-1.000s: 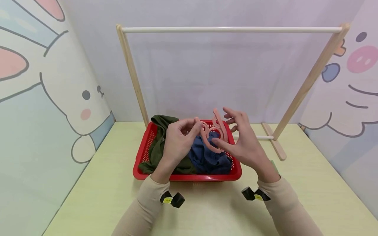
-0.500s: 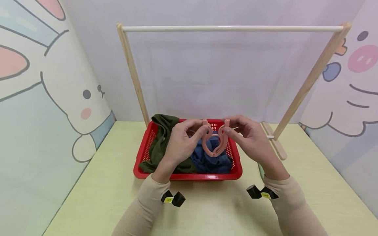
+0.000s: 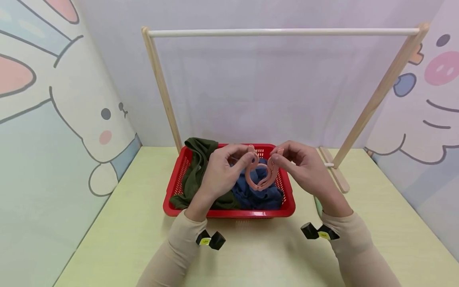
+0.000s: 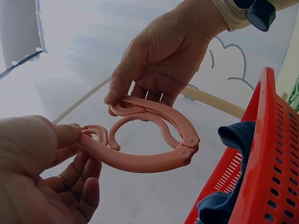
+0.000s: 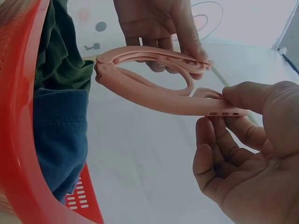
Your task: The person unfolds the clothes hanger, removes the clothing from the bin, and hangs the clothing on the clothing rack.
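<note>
Pinching a pink folding hanger point(image 5: 149, 103) bent to a U, left end in the left hand point(image 3: 223, 169), right end in the right hand point(image 3: 305, 165). Holding it above a red basket point(image 3: 247, 214) with dark green cloth point(image 3: 194, 175) at left and blue cloth point(image 3: 265, 202) at right, on the tabletop point(image 3: 122, 235), nearer than a wooden rack point(image 3: 384, 89).

Beige sleeves point(image 3: 175, 253), black wrist cameras point(image 3: 217, 240)

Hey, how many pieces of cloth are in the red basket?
2 visible: green cloth at the left, blue cloth at the right; others may be hidden underneath.
</note>
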Available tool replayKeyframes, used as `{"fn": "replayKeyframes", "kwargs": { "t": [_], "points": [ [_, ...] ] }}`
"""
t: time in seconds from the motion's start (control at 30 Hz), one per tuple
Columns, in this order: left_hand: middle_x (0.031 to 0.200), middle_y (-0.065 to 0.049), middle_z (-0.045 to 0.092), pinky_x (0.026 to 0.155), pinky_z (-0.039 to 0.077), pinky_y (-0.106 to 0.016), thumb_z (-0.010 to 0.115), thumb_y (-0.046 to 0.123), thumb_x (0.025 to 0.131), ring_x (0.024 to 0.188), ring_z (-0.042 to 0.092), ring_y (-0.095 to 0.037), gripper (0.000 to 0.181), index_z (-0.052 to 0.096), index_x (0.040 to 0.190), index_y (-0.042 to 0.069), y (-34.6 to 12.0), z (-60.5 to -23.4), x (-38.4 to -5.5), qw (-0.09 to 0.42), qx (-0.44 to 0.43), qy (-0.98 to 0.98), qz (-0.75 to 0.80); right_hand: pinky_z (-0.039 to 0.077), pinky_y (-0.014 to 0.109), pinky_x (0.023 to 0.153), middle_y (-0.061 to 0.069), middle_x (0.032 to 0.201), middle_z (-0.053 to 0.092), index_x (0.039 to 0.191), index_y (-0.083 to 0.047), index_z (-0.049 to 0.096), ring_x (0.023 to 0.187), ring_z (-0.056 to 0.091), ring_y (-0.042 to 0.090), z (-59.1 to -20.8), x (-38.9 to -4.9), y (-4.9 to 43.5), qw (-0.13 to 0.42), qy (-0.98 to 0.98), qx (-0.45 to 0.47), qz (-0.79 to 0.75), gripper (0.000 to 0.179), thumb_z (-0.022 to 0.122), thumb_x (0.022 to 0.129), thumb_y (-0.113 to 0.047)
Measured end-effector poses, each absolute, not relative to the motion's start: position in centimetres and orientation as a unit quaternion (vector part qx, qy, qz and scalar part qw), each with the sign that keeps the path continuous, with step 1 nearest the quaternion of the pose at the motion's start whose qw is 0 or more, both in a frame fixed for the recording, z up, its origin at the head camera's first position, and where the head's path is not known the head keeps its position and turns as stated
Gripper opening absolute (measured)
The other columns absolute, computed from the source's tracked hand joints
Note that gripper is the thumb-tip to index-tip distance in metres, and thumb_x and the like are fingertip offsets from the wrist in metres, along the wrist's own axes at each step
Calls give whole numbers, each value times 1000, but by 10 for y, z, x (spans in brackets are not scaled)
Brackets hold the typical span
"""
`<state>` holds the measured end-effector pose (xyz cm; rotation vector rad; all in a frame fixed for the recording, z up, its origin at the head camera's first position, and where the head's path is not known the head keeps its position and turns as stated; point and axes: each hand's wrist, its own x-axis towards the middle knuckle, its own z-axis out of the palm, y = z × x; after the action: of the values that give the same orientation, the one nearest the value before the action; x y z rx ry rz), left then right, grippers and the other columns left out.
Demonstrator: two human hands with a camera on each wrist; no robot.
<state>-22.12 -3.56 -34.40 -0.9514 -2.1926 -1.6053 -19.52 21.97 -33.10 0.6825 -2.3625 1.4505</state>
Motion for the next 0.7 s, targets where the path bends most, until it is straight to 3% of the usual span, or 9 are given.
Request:
{"fn": "replayKeyframes", "kwargs": {
  "t": [0.2,0.53,0.7],
  "points": [
    [104,-7,79,78,56,-35,73,16,109,91,68,-20,21,81,125,4,-41,-342,-225,139,-325,-749,-560,61,24,81,5,110,78,114,-7,76,95,71,23,-328,-195,226,137,-830,220,494,6,73,109,-10],
    [99,-7,77,73,52,-32,71,14,110,85,65,-21,16,81,118,4,-53,-337,-228,157,-306,-741,-576,62,22,82,6,109,78,116,-7,76,92,72,27,-323,-195,236,146,-831,209,495,9,72,110,-12],
    [96,-9,75,69,48,-32,71,16,111,81,60,-24,18,81,118,3,-56,-336,-229,163,-297,-740,-581,62,21,87,6,110,77,118,-4,76,94,73,21,-323,-195,241,147,-824,209,507,11,71,110,-9]
  ]
}}
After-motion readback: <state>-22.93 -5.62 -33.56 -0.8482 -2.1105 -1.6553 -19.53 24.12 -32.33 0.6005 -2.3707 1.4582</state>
